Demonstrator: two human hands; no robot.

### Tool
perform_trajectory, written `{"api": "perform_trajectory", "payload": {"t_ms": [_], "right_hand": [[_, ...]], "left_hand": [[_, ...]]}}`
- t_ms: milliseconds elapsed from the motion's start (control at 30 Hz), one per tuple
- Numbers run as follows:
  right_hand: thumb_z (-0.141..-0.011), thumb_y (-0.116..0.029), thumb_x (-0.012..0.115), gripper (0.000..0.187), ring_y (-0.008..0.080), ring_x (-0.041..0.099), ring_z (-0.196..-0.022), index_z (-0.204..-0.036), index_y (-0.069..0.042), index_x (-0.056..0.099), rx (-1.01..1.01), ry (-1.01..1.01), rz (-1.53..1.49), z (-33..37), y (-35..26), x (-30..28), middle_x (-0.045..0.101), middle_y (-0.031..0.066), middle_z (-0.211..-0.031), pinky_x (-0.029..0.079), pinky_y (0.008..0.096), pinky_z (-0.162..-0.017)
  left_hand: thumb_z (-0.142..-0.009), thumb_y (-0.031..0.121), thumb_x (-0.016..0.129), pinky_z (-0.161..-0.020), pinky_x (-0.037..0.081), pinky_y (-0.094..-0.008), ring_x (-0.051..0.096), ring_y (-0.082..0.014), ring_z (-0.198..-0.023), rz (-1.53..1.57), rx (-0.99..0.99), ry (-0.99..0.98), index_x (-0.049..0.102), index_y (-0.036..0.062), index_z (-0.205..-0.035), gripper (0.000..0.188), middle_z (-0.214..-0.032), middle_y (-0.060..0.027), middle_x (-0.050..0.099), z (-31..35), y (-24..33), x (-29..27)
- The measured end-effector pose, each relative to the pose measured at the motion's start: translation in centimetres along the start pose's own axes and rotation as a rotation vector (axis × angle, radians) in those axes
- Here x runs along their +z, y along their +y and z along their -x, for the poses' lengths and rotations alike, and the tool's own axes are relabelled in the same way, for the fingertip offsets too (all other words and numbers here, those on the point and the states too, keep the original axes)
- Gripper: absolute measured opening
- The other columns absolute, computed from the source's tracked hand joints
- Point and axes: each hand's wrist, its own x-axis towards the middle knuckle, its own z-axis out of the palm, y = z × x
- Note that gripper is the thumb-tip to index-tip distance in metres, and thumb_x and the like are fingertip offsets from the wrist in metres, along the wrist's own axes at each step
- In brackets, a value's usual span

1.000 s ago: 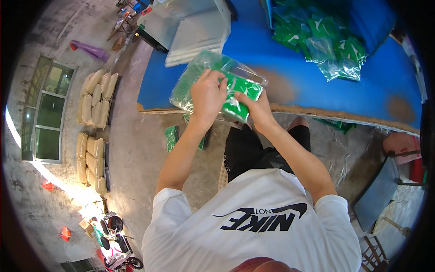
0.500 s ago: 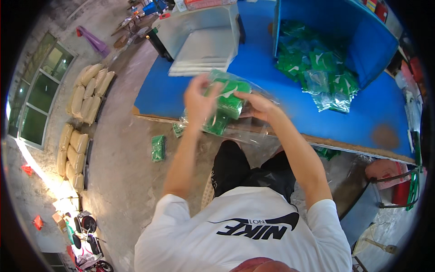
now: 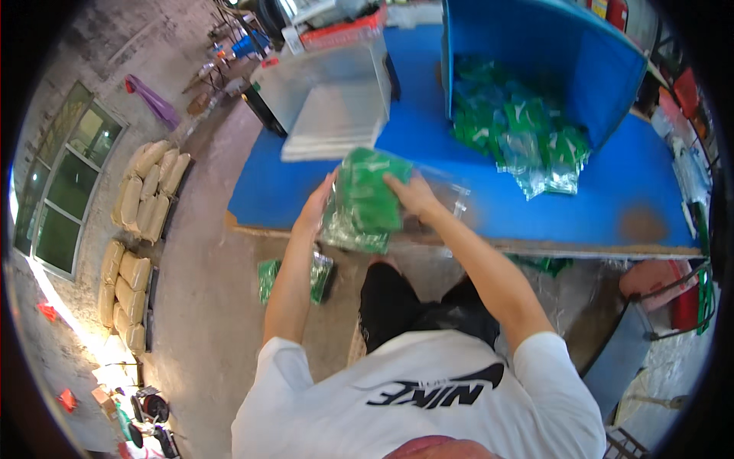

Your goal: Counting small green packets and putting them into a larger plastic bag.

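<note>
A stack of green packets (image 3: 371,191) sits in a large clear plastic bag (image 3: 449,193) over the near edge of the blue-topped table (image 3: 489,222). My left hand (image 3: 315,203) grips the stack and bag along the left side. On the right, my right hand (image 3: 414,196) holds the stack, its fingers lying over the green face; the bag's loose part spreads out beyond that hand. Some fingertips are hidden behind the bundle, and the packets are slightly blurred.
A blue bin (image 3: 527,34) lies on its side, loose green packets (image 3: 527,126) spilling from its mouth. Left of it, an open whitish box (image 3: 325,69) holds flat clear sheets (image 3: 329,126). Green bundles (image 3: 269,280) lie on the floor. Tan sacks (image 3: 149,187) are stacked at far left.
My left hand has moved from the top of the bag down to its left side. The bundle has shifted slightly left and now hangs more upright. My right hand still holds its right side.
</note>
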Motion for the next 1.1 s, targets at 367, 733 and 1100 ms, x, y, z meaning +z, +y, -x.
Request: {"api": "perform_trajectory", "payload": {"t_ms": [367,733,1100], "right_hand": [[-0.095,-0.043,0.063,0.091,0.0481,0.054,-0.124,-0.15,0.014,0.018,-0.154,0.382,0.219,0.1,3.6,-1.9,0.052,0.042,-0.13,0.042,0.0469,-0.106],[-0.098,-0.027,0.065,0.082,0.0224,0.068,-0.087,-0.154,0.003,0.013,-0.169,0.2,0.03,5.1,2.6,-1.9,0.068,0.0221,-0.108,0.053,0.034,-0.072],[-0.099,-0.038,0.058,0.073,0.0362,0.069,-0.085,-0.15,0.003,0.026,-0.255,0.183,0.323,5.9,3.3,-4.7,0.071,0.0243,-0.102,0.053,0.0428,-0.073]], "left_hand": [[-0.105,0.053,0.036,-0.123,0.013,-0.0388,0.01,-0.0226,-0.153,0.033,-0.023,-0.098,0.01,0.0056,-0.16,0.078,-0.166,-0.0111,0.016,-2.1,0.0,7.0],[-0.087,0.018,0.076,-0.116,0.03,-0.0362,0.037,-0.0258,-0.141,-0.309,-0.062,0.035,0.019,0.0039,-0.158,0.093,-0.155,-0.0155,0.036,0.2,0.2,7.8],[-0.081,0.006,0.081,-0.107,0.044,-0.0349,0.052,-0.0233,-0.129,-0.443,-0.027,0.133,0.028,0.0008,-0.154,0.09,-0.143,-0.0144,0.051,1.1,-0.1,11.4]]}}
